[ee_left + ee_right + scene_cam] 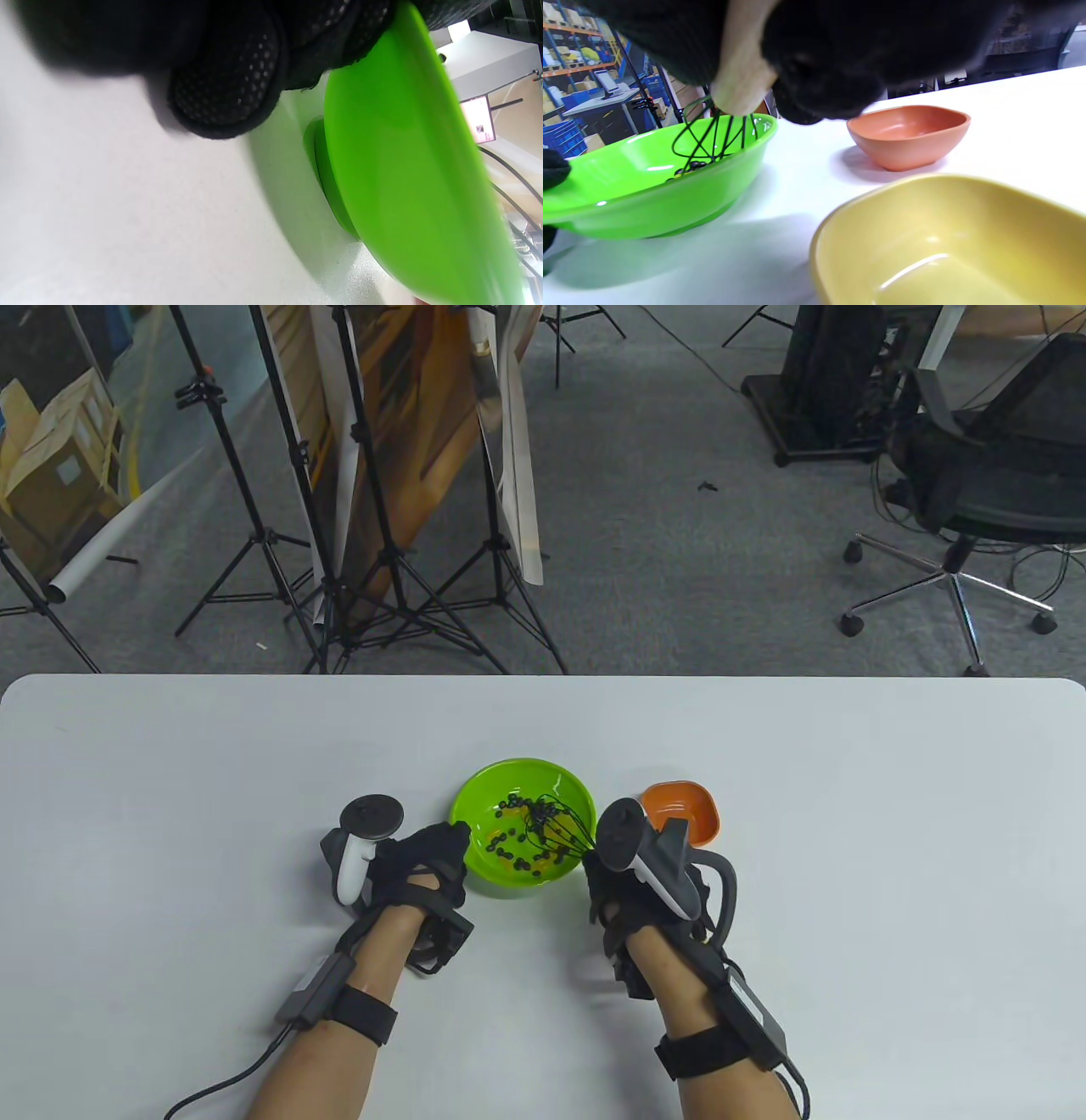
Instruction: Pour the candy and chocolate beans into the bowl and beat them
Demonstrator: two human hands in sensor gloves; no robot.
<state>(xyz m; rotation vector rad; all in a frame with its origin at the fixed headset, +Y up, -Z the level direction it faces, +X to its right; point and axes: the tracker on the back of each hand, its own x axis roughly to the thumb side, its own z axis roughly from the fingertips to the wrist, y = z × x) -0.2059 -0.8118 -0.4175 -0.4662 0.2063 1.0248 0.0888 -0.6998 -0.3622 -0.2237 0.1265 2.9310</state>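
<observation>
A green bowl point(475, 806) stands mid-table with dark chocolate beans point(502, 841) and yellow candy scattered inside. A black wire whisk point(556, 824) dips into the beans; its wires point(712, 135) rise from the green bowl point(649, 199) to a pale handle point(742, 80). My right hand point(624, 891) grips that handle at the bowl's right rim. My left hand point(428, 861) holds the bowl's left rim, fingertips point(229, 84) curled against the green bowl point(407, 169).
An empty orange bowl point(691, 810) sits just right of the green one, also the orange bowl point(908, 135) in the right wrist view. An empty yellow bowl point(946, 241) lies under my right wrist. Tripods and an office chair point(984, 492) stand beyond the table's far edge.
</observation>
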